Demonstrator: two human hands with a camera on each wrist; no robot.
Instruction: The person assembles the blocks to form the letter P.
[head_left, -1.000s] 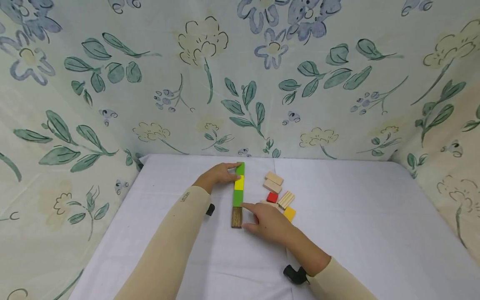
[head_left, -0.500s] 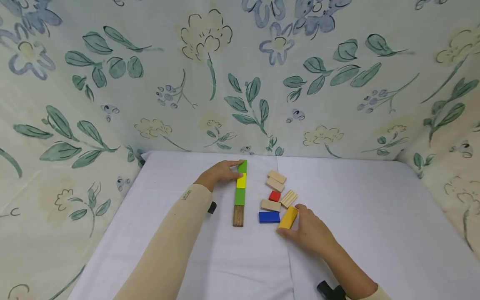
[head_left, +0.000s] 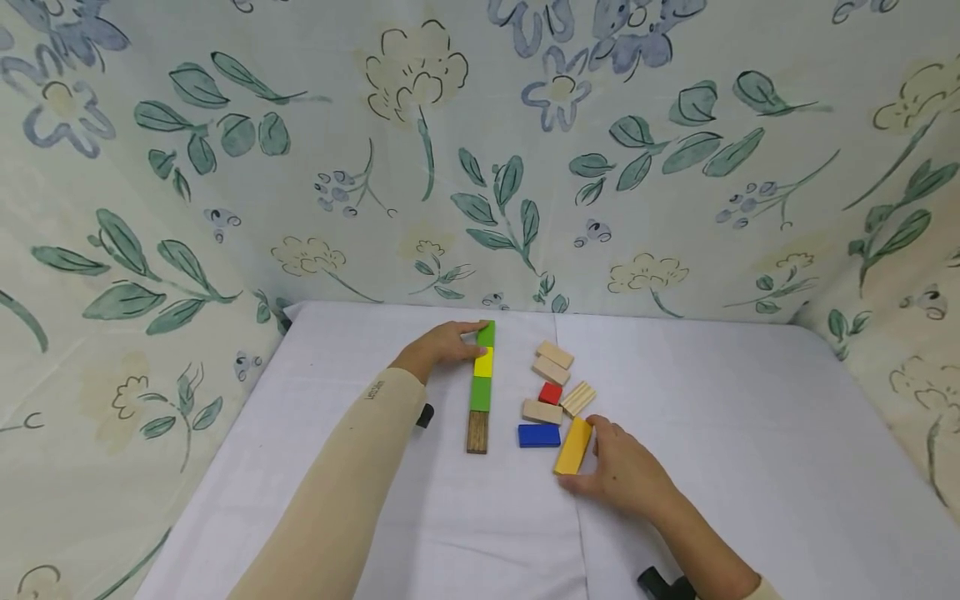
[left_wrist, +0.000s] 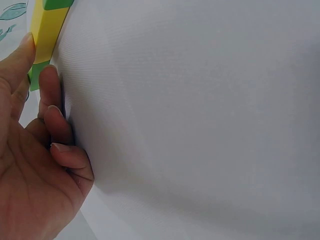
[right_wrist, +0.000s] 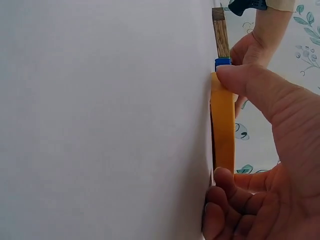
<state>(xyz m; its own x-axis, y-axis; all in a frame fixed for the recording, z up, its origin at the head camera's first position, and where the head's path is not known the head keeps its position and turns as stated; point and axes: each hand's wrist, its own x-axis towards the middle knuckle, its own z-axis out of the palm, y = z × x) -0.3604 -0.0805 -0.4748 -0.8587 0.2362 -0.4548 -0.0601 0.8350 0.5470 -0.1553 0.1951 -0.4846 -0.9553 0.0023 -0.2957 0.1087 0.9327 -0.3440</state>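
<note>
A straight row of blocks lies near the table's middle: a far green block (head_left: 487, 335), a yellow block (head_left: 483, 362), a near green block (head_left: 481, 393) and a dark brown wooden block (head_left: 477, 433). My left hand (head_left: 442, 343) touches the row's far part, thumb at the yellow block's side and index finger by the far green one. In the left wrist view its other fingers curl beside the row. To the right, my right hand (head_left: 630, 475) pinches an orange-yellow block (head_left: 573, 447) by its two ends, thumb at the near end, as the right wrist view also shows.
Loose blocks lie between the row and my right hand: a blue one (head_left: 538, 436), a plain wooden one (head_left: 542, 411), a red one (head_left: 551, 392), a striped one (head_left: 578, 399) and two pale ones (head_left: 551, 369) farther back. Behind the white-covered table (head_left: 712, 400) hangs floral cloth (head_left: 660, 225).
My right hand has left the near end of the row, moved right and taken hold of the orange-yellow block, which has turned and shifted slightly nearer. My left hand stays at the row.
</note>
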